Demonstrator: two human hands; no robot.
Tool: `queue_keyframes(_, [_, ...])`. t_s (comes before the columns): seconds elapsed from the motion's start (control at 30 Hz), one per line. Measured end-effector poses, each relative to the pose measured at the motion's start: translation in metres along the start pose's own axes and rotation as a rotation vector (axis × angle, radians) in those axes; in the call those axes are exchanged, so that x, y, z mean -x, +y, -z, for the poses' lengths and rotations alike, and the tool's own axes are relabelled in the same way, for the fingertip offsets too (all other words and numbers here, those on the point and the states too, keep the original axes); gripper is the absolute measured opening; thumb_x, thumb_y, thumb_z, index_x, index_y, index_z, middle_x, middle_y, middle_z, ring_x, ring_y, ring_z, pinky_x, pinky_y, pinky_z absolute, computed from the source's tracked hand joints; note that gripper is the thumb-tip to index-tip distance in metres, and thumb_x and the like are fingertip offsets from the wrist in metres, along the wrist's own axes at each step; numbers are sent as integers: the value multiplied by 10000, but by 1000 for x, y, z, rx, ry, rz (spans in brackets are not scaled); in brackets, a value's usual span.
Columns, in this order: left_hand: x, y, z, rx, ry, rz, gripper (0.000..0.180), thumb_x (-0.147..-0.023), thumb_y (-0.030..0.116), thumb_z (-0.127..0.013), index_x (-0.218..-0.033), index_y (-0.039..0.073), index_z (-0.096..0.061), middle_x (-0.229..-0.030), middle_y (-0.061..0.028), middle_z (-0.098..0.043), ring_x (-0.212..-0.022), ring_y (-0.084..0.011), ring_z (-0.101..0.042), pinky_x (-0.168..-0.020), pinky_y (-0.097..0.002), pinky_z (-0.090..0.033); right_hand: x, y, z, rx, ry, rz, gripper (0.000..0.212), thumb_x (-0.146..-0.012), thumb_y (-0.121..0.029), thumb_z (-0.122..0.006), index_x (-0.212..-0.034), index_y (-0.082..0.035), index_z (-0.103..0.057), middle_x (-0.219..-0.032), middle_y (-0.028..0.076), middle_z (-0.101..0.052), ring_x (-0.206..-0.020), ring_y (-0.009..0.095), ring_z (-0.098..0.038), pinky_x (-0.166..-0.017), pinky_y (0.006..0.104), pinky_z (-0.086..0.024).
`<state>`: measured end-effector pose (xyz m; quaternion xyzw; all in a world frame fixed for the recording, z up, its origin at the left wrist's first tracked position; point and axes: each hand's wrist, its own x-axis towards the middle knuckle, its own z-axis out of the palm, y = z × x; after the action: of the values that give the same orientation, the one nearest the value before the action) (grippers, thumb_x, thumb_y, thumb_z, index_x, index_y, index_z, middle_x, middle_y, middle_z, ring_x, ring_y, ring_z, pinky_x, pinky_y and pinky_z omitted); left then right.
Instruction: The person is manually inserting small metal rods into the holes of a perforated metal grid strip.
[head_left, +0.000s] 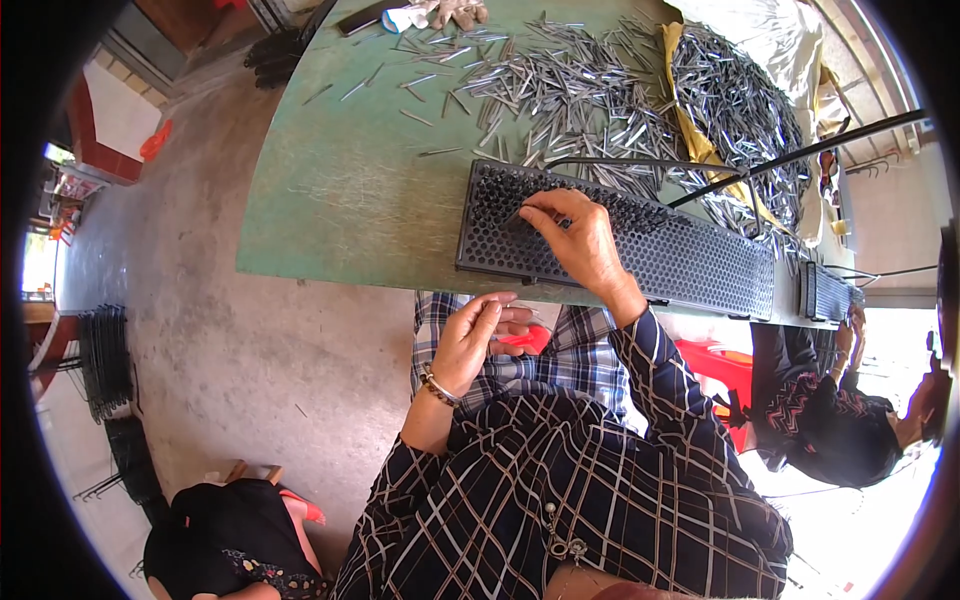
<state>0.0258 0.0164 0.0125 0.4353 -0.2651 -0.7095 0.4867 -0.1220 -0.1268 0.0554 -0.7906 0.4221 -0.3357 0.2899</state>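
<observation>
A long black tray (690, 258) full of round holes lies along the table's near edge. Small dark pieces stand in many holes of its left and far part. Over that left part is my right hand (580, 240), thumb and forefinger pinched close to the holes; what is between the fingertips is too small to make out. Just below the table edge, above my lap, my left hand (470, 340) is closed, its thumb pressed to the curled fingers. Whatever it holds is hidden. Beyond the tray, slim grey metal pieces (570, 95) lie in a loose heap.
A larger pile of metal pieces (735, 100) rests on yellow-edged sacking. Black metal rods (800, 150) cross above the tray. Gloves (455, 12) lie at the far edge of the green table (340, 210). Another person (830, 420) works at a second tray (826, 293); one more (235, 540) is lower left.
</observation>
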Motion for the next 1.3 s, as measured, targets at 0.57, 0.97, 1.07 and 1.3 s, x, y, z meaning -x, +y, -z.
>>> queue_keyframes(0.57, [1,-4,-1,17,0,41,385,-1010,278,-389,-1211,-36,-484,-1048,-182,-642,-869,-196,-668,-639,-271,-573,6,4,-15,227,17,260,128,-771,-125,-703,-867,-41,-695,-893,74,-628,-826,250,-582,-778,365,-458])
queue_keyframes(0.97, [0,7,-8,122,-176,89,247,-995,230,-456,-1071,17,-556,-852,-67,-646,-565,-9,-436,-442,-156,-315,45,-16,3,-472,-483,-121,204,-820,-158,-705,-932,12,-697,-902,125,-654,-843,223,-616,-738,318,-492])
queue_keyframes(1.07, [-4,13,-15,74,-187,120,139,-940,151,-555,-997,24,-560,-771,-4,-591,-549,9,-393,-440,-158,-271,51,-10,8,-504,-454,-232,190,-811,-144,-711,-937,-2,-705,-905,117,-653,-855,214,-616,-749,315,-493])
queue_keyframes(1.3, [-10,14,-24,81,-155,37,349,-836,85,-670,-1139,13,-511,-902,-24,-589,-701,-45,-541,-555,-167,-442,51,-10,9,-419,-311,81,136,-810,-108,-701,-900,-7,-703,-900,91,-663,-824,174,-620,-727,302,-497])
